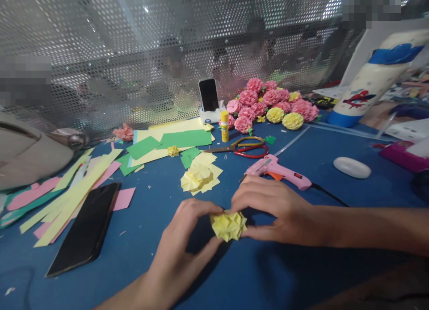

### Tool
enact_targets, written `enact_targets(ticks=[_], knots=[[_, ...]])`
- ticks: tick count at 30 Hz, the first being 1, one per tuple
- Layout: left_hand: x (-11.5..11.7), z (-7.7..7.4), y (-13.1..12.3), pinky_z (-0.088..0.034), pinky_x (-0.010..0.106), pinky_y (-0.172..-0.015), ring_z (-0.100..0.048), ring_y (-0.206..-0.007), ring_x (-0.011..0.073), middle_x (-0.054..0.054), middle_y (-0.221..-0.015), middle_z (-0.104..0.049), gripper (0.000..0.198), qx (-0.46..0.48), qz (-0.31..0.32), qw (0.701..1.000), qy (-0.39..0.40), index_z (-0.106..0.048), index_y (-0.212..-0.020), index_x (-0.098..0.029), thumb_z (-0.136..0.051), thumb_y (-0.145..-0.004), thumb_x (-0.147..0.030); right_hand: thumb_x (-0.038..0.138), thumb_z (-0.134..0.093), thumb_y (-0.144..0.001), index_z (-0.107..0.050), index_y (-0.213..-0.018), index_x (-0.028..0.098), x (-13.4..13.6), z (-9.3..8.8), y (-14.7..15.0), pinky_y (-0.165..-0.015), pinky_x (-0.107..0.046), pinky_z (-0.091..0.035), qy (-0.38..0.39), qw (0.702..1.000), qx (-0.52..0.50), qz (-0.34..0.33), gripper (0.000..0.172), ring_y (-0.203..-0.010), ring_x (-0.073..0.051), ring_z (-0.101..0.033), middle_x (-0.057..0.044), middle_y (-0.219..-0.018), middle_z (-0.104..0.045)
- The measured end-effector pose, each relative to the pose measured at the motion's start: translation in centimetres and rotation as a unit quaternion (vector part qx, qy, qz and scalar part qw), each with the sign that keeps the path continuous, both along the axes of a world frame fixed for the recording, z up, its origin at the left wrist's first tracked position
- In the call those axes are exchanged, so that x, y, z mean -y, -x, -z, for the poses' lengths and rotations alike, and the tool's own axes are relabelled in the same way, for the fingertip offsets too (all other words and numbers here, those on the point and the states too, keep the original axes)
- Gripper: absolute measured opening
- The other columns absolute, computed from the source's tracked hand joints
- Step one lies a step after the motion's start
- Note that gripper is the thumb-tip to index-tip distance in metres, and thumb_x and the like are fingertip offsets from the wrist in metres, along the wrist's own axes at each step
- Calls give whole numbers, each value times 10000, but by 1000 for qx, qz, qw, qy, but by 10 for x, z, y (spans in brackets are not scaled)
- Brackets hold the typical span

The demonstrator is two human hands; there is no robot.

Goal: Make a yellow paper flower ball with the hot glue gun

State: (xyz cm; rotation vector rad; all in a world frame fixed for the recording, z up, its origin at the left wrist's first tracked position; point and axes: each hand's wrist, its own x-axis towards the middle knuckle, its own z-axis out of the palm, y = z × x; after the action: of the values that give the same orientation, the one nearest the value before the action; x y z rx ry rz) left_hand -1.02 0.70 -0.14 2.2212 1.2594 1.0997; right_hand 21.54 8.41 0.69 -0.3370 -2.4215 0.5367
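Observation:
A yellow paper flower with crimped, layered petals is held just above the blue table. My left hand pinches its left side between thumb and fingers. On the opposite side, my right hand grips it the same way, with fingertips at the top and the thumb at the lower right edge. Beyond the hands lies a loose stack of yellow paper petal pieces. Close behind my right hand, a pink glue gun with an orange trigger rests on its side.
Scissors and a glue stick are farther back, near green paper. Pink and yellow paper flowers are heaped by the perforated panel. A phone and paper strips lie left; a bottle stands right.

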Motion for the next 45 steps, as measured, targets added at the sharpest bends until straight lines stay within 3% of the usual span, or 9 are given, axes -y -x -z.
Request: enact_targets(ticks=[5, 12, 22, 32, 38, 45], knots=[[1, 2, 2, -538, 262, -845, -654, -972, 162, -4, -1046, -665, 361, -4, -33, 999, 5, -526, -1138, -281, -707, -840, -186, 346, -713, -858, -578, -1161, 155, 4, -5, -1, -898, -312, -444, -38, 999, -14, 16, 383, -1025, -183, -560, -86, -1094, -614], [2, 0, 0, -544, 260, -839, -661, -955, 161, -2, -1045, -675, 394, -18, -18, 999, -19, -510, -1169, -285, -726, -841, -251, 248, -612, -906, -647, -998, 183, 8, -13, -1, -852, -347, -433, -127, 989, 13, 73, 118, -880, -179, -539, -69, -991, -610], [4, -2, -2, -558, 255, -814, -677, -928, 160, 0, -1018, -685, 396, -17, -27, 999, -20, -503, -1165, -273, -730, -841, -275, 207, -635, -880, -688, -876, 199, 9, -16, 2, -799, -357, -427, -231, 966, 17, 111, 53, -825, -189, -513, -33, -892, -638], [7, 0, -5, -527, 205, -866, -666, -963, 122, -30, -1032, -665, 419, 15, -39, 999, 4, -498, -1173, -285, -742, -832, -268, 178, -663, -865, -680, -812, 198, 9, -14, 2, -700, -312, -399, -184, 978, -25, 98, 59, -771, -164, -489, -28, -836, -612], [8, 1, -6, -506, 233, -880, -648, -965, 136, -24, -1043, -655, 488, 14, -36, 999, 12, -489, -1201, -282, -771, -803, -284, 150, -669, -844, -673, -795, 186, 8, -14, 4, -687, -302, -398, -182, 977, -46, 98, 61, -759, -157, -497, -27, -821, -604], [5, 1, -5, -483, 240, -818, -622, -910, 139, -36, -973, -652, 281, 8, -37, 999, 16, -556, -1035, -260, -740, -826, -226, 192, -652, -891, -709, -873, 177, 6, -14, 4, -688, -302, -384, -133, 987, -39, 88, 62, -760, -148, -485, -43, -878, -615]])
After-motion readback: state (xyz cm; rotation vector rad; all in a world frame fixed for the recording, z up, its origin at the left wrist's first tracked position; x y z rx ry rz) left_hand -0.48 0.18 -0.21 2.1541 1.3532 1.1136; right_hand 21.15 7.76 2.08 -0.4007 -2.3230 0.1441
